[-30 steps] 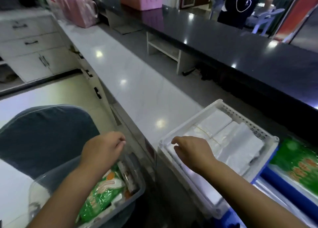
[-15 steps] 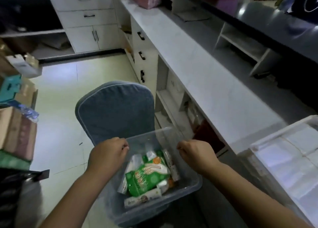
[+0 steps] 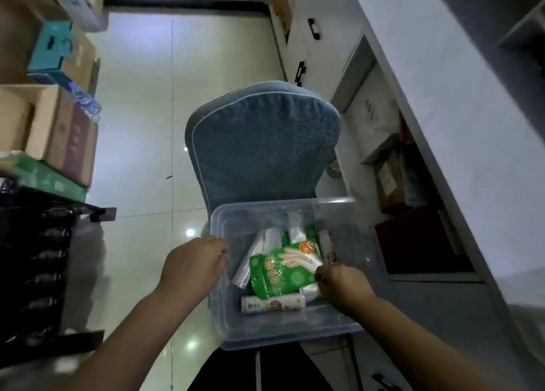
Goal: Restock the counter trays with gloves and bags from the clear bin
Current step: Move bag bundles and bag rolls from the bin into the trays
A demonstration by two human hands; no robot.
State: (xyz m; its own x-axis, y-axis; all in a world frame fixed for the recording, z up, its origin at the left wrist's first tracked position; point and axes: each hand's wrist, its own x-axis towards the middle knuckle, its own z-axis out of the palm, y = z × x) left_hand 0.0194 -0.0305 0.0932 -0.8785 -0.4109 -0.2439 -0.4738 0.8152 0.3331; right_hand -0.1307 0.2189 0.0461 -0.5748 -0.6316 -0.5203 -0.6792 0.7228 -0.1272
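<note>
A clear plastic bin (image 3: 348, 325) sits on a blue padded chair (image 3: 262, 143) below me. Inside it lies a green glove packet (image 3: 280, 269) printed with a hand, on top of several white and silvery packets, and a white roll (image 3: 272, 303) lies near the front wall. My left hand (image 3: 194, 264) grips the bin's left rim with curled fingers. My right hand (image 3: 340, 284) is down inside the bin, its fingers closed on the right edge of the green packet. The counter trays are out of view.
A white counter (image 3: 460, 75) with drawers and open shelves holding boxes runs along the right. Cardboard boxes (image 3: 56, 131) are stacked on the left above a black rack (image 3: 38, 261). Glossy tiled floor (image 3: 165, 95) lies beyond the chair.
My head has turned from the counter tray down to the bin. My right hand left the tray, crossed to the bin and reached in onto the green packet. My left hand stays at the rim.
</note>
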